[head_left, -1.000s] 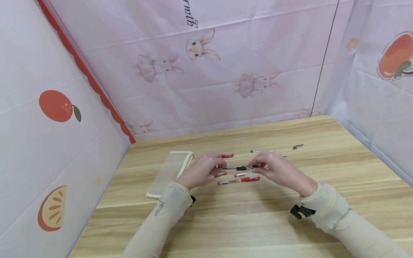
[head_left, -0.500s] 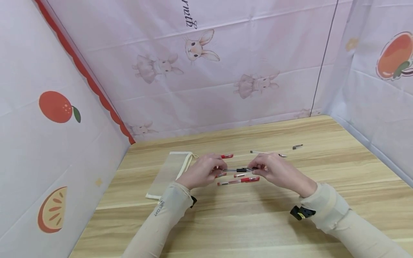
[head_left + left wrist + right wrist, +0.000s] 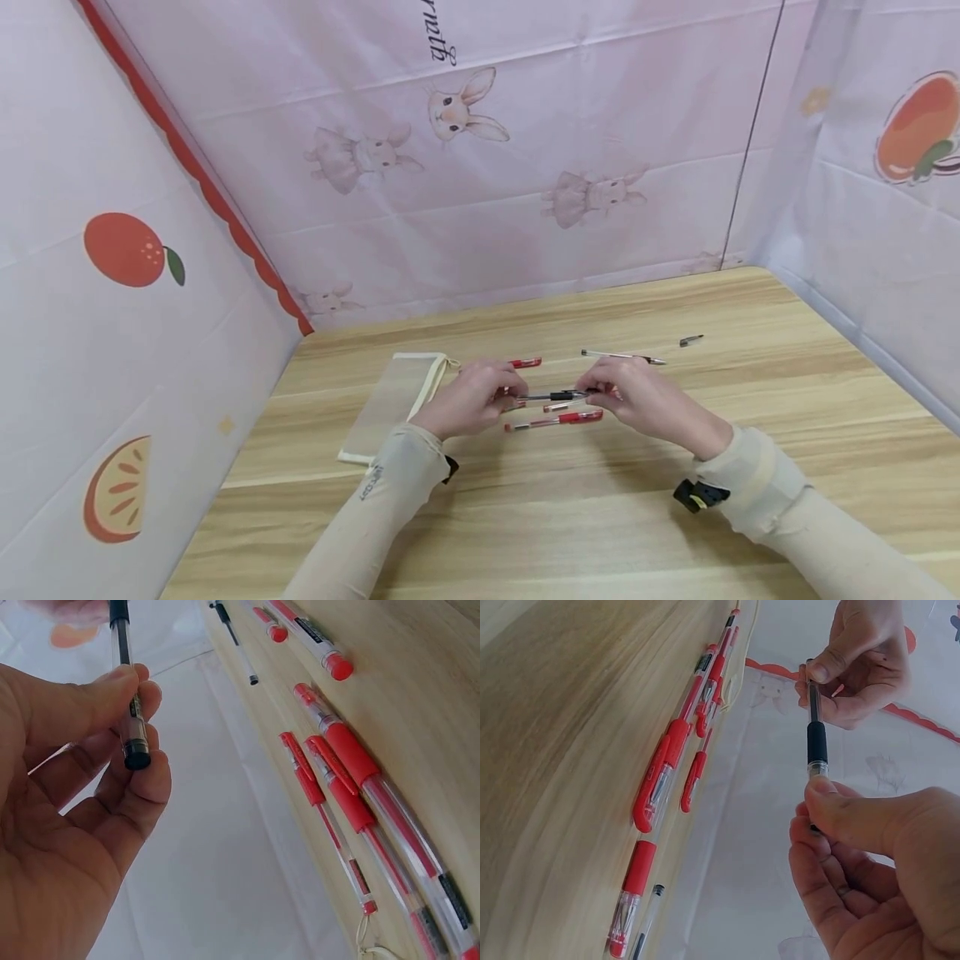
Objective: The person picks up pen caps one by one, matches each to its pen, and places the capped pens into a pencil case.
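A clear-barrelled gel pen (image 3: pixel 553 397) with a black grip is held level between the two hands, above the table. My left hand (image 3: pixel 474 398) pinches the black-plugged tail end between thumb and fingers, as the left wrist view shows. At the other end, beyond the black grip (image 3: pixel 817 741), my right hand (image 3: pixel 647 398) pinches the pen with thumb and fingertips. Those fingers hide most of that end. Under and around the hands lie several red gel pens, one capped red pen (image 3: pixel 558 420) being nearest the body.
A mesh zip pouch (image 3: pixel 390 404) with cream edging lies left of the left hand. Behind the right hand lies another black pen (image 3: pixel 624 357), with a loose dark pen cap (image 3: pixel 692 341) farther right. Printed cloth walls (image 3: pixel 570 108) enclose the table's back and sides.
The held pen has sunk slightly in the head view, and its black clip part shows more beside the right fingers. Both hands keep their pinch and have barely moved.
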Motion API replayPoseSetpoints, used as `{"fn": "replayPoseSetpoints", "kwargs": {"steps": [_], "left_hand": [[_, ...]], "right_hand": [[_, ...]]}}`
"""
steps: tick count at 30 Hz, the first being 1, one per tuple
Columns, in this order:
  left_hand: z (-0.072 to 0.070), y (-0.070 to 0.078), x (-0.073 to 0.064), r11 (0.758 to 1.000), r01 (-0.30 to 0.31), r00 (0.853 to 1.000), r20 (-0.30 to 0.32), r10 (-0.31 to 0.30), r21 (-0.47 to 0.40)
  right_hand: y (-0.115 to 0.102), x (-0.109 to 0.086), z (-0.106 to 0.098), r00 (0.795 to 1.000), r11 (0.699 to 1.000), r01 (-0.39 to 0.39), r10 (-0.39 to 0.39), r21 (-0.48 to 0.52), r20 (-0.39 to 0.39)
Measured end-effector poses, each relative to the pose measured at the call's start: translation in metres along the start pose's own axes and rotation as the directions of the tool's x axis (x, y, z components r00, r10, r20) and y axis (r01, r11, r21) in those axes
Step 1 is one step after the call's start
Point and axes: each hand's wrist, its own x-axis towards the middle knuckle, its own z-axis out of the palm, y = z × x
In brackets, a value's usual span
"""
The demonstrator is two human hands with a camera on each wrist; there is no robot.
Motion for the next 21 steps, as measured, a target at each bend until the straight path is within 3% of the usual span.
{"fn": "replayPoseSetpoints", "kwargs": {"steps": [5, 10, 14, 21], "left_hand": [[-0.001, -0.001, 0.001, 0.995, -0.028, 0.999, -0.044, 0.032, 0.097], [-0.006, 0.001, -0.002, 0.983, -0.001, 0.998, -0.056, 0.011, 0.183], [-0.009, 0.002, -0.002, 0.981, 0.032, 0.998, -0.051, -0.022, 0.192], [-0.01, 0.003, -0.002, 0.987, 0.015, 0.999, -0.047, -0.008, 0.161]], "right_hand": [[0.001, 0.006, 0.004, 1.0, 0.999, -0.01, 0.01, 0.043, -0.006], [0.002, 0.012, 0.008, 0.999, 0.996, -0.027, 0.031, 0.086, -0.04], [0.003, 0.017, 0.005, 0.997, 0.994, -0.045, 0.051, 0.104, -0.055], [0.0, 0.021, 0.002, 0.996, 0.991, -0.084, 0.085, 0.108, -0.008]]}}
